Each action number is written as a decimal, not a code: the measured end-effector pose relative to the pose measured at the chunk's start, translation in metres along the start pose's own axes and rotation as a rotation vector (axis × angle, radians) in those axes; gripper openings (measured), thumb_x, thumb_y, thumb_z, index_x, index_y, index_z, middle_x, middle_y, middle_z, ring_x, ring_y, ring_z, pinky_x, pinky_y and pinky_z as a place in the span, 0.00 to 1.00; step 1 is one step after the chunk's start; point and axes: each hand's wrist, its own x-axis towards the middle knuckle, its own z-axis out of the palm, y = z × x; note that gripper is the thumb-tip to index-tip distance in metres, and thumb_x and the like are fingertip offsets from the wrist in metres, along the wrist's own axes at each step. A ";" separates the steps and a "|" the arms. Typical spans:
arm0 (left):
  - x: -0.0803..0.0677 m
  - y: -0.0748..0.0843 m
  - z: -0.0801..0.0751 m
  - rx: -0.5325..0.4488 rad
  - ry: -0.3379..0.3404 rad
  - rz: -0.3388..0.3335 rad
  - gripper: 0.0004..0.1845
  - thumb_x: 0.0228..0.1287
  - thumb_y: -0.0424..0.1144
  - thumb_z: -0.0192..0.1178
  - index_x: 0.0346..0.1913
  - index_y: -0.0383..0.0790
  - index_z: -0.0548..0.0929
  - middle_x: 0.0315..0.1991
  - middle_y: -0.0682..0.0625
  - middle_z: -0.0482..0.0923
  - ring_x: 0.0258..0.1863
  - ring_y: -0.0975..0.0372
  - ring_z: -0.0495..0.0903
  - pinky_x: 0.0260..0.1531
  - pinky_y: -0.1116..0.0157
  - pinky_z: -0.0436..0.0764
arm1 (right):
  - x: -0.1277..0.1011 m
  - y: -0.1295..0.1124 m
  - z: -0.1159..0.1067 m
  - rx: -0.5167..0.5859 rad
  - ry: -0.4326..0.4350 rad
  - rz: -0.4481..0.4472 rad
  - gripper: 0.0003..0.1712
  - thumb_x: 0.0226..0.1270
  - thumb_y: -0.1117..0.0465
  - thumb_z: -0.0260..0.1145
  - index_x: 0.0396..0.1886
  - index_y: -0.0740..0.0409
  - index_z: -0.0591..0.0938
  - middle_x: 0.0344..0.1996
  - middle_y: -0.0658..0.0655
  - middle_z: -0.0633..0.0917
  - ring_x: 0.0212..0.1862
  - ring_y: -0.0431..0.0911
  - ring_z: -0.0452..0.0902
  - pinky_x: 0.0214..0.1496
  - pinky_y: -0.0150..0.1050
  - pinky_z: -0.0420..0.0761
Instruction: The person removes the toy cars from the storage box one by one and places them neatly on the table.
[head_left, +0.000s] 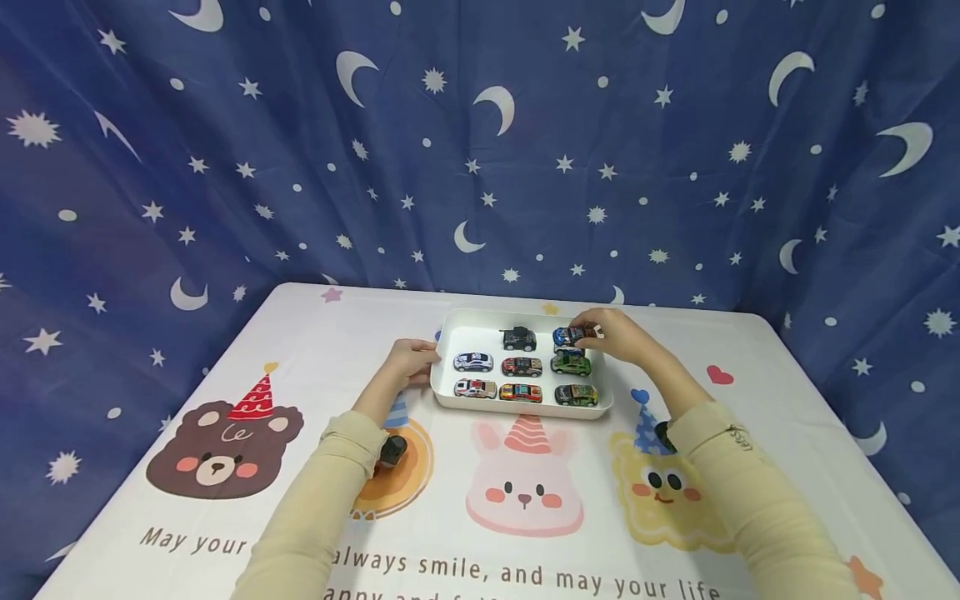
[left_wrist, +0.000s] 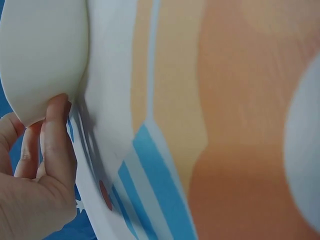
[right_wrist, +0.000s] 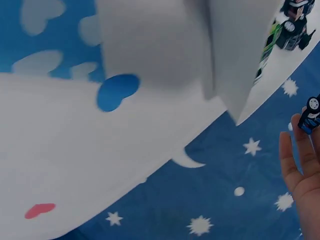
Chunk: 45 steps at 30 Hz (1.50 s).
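Pinched in the fingers of the right hand (head_left: 611,336), a blue toy car (head_left: 572,336) was held lengthwise over the far right corner of the white tray (head_left: 465,321), whose left edge was gripped by the left hand (head_left: 411,360).

White tray (head_left: 450,329) near the table's (head_left: 750,350) far edge, packed with three rows of toy cars; one bare slot at the tray's far-left corner. Left hand (head_left: 411,360) blocks the tray's left side, right hand (head_left: 611,333) with a blue car (head_left: 570,336) its far-right corner. Near half of table open; backdrop (head_left: 480,150) closes the far side
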 end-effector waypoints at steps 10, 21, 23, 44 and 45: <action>-0.001 -0.005 -0.009 -0.011 0.013 0.003 0.23 0.60 0.30 0.57 0.60 0.33 0.74 0.55 0.36 0.76 0.28 0.66 0.79 0.29 0.71 0.85 | -0.013 0.027 -0.002 0.004 0.025 -0.006 0.15 0.59 0.68 0.66 0.46 0.68 0.81 0.36 0.60 0.83 0.36 0.47 0.74 0.48 0.54 0.80; -0.001 -0.004 -0.011 -0.001 0.014 0.030 0.22 0.59 0.28 0.56 0.59 0.31 0.74 0.51 0.36 0.79 0.24 0.66 0.79 0.26 0.71 0.85 | -0.030 0.058 -0.003 -0.006 0.022 0.025 0.14 0.58 0.69 0.67 0.45 0.70 0.81 0.38 0.65 0.84 0.37 0.49 0.76 0.48 0.56 0.81; 0.000 -0.003 -0.011 0.001 0.011 0.039 0.22 0.59 0.29 0.56 0.59 0.31 0.74 0.51 0.35 0.79 0.24 0.67 0.79 0.26 0.71 0.85 | -0.032 0.062 -0.003 -0.019 0.029 0.026 0.14 0.58 0.69 0.67 0.44 0.71 0.81 0.39 0.66 0.84 0.37 0.50 0.76 0.47 0.56 0.81; 0.002 -0.003 0.001 0.014 0.045 0.076 0.20 0.58 0.29 0.57 0.56 0.32 0.77 0.39 0.43 0.82 0.21 0.68 0.77 0.19 0.75 0.81 | -0.028 0.096 0.017 -0.053 0.014 0.104 0.13 0.56 0.70 0.67 0.41 0.74 0.81 0.37 0.69 0.84 0.40 0.58 0.79 0.48 0.55 0.79; 0.002 -0.004 0.001 0.023 0.049 0.074 0.20 0.58 0.29 0.57 0.56 0.33 0.78 0.38 0.43 0.82 0.21 0.68 0.77 0.18 0.75 0.80 | -0.027 0.096 0.019 -0.054 0.004 0.108 0.13 0.56 0.69 0.67 0.41 0.73 0.81 0.37 0.69 0.84 0.40 0.58 0.79 0.48 0.55 0.80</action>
